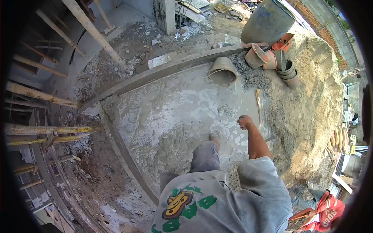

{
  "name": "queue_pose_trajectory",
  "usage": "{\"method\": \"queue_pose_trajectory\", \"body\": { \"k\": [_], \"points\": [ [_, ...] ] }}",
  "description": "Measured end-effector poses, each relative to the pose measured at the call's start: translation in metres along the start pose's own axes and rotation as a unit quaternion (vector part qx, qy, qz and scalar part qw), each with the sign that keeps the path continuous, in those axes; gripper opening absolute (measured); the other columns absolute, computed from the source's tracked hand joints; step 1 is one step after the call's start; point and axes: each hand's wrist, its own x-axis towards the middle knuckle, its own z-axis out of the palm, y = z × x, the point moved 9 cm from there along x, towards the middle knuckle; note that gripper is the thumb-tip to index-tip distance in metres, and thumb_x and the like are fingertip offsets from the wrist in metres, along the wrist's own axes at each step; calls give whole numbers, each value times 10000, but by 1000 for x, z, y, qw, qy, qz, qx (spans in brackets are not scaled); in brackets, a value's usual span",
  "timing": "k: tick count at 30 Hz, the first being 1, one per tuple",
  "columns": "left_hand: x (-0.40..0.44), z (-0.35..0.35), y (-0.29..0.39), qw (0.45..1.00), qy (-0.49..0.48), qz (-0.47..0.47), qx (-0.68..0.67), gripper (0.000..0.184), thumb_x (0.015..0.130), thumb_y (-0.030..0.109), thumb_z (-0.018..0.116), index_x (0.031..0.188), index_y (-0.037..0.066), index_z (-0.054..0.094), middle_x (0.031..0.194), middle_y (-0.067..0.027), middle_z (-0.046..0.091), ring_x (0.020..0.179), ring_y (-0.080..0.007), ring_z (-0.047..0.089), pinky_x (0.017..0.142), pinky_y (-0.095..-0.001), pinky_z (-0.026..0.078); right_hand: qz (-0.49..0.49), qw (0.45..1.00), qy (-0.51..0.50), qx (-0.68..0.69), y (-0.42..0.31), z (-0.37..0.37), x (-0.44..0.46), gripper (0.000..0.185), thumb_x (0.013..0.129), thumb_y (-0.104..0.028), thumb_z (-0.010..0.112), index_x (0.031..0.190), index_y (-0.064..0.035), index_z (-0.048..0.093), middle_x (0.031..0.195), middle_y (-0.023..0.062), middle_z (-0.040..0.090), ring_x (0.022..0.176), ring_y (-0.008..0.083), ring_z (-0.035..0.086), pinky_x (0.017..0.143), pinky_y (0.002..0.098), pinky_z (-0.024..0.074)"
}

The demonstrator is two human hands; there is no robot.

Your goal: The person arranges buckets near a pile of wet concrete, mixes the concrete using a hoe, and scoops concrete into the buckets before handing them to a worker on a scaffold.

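My right hand [244, 122] reaches forward over wet grey cement mix [171, 105], its fingers curled in and nothing visible in them. To the right of it lies a long-handled tool with a pale wooden handle [258, 103]; a dark blade-like piece [270, 138] shows near its lower end. The hand and the handle are apart. A grey bucket [222, 71] rests tipped on its side at the far edge of the mix, its mouth facing me. My left hand is out of view. One foot [214, 139] stands in the wet mix.
A low concrete border [167, 72] edges the mix. Several stacked buckets [287, 72] and a large drum [268, 21] stand at the back right beside a sand pile [311, 93]. Wooden poles [42, 97] lean at left. A person in red [328, 209] is at lower right.
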Motion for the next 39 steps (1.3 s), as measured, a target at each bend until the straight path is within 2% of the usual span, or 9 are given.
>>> {"method": "queue_pose_trajectory", "body": {
  "k": [2,3,6,14,18,21,25,26,39],
  "points": [
    [-158,123,-3,969,-225,9,103,483,932,370,469,1212,-23,493,1183,-222,546,1080,-326,547,872,-387,450,62,995,54,-65,15,-18,39,395,727,-165,508,1080,-18,608,788,190,657,622,263,663,639,348,542],
    [-293,199,-5,920,-381,83,38,505,926,361,493,1228,-42,468,1181,-240,541,1075,-333,546,890,-382,437,91,993,45,-59,19,-24,60,432,741,-172,461,1127,-21,580,1158,232,570,1074,380,549,923,410,451],
    [-704,260,81,632,-719,287,23,570,783,119,670,1289,-1,436,1262,-225,490,1195,-328,464,1000,-395,356,80,986,141,-35,49,-51,164,566,730,-186,508,1258,7,441,1129,286,560,1061,394,551,921,417,439],
    [-1262,376,302,546,-794,166,-207,889,710,274,738,1403,33,236,1358,-231,377,1254,-345,383,1015,-387,355,-31,965,258,46,49,-146,396,896,702,-308,740,1369,70,277,1302,266,459,1264,285,413,1017,323,334],
    [-1347,345,315,502,-794,215,-268,453,759,419,677,1014,55,592,829,-155,606,751,-295,577,690,-397,459,-123,965,167,159,35,-108,450,654,745,-269,693,1316,-65,448,1111,84,619,997,204,571,898,314,421],
    [-1332,352,251,458,-864,78,-196,467,808,472,625,628,42,594,507,-51,520,509,-179,498,524,-354,419,-98,966,237,-19,19,-78,436,848,687,-278,701,1410,-144,281,1119,192,610,989,355,596,866,394,455],
    [-1308,323,205,361,-902,-48,-234,486,841,471,596,609,45,569,544,-5,498,520,-100,475,505,-292,420,-160,899,330,-238,-24,15,408,967,716,-239,676,1351,166,70,1337,415,204,1168,536,349,1011,431,325],
    [-1300,332,201,373,-891,-85,-243,482,838,469,603,608,47,562,543,-1,485,515,-101,470,502,-287,419,-153,920,356,-55,-39,22,390,967,725,-174,632,1343,175,-25,1302,447,174,1136,559,357,991,445,347],
    [-1165,402,99,417,-839,-168,-306,407,828,385,614,619,47,525,516,19,385,469,-98,389,468,-281,338,-23,977,205,-59,-185,134,358,955,680,-89,529,1395,73,-84,1164,432,410,1030,472,522,910,398,434]
  ]
}}
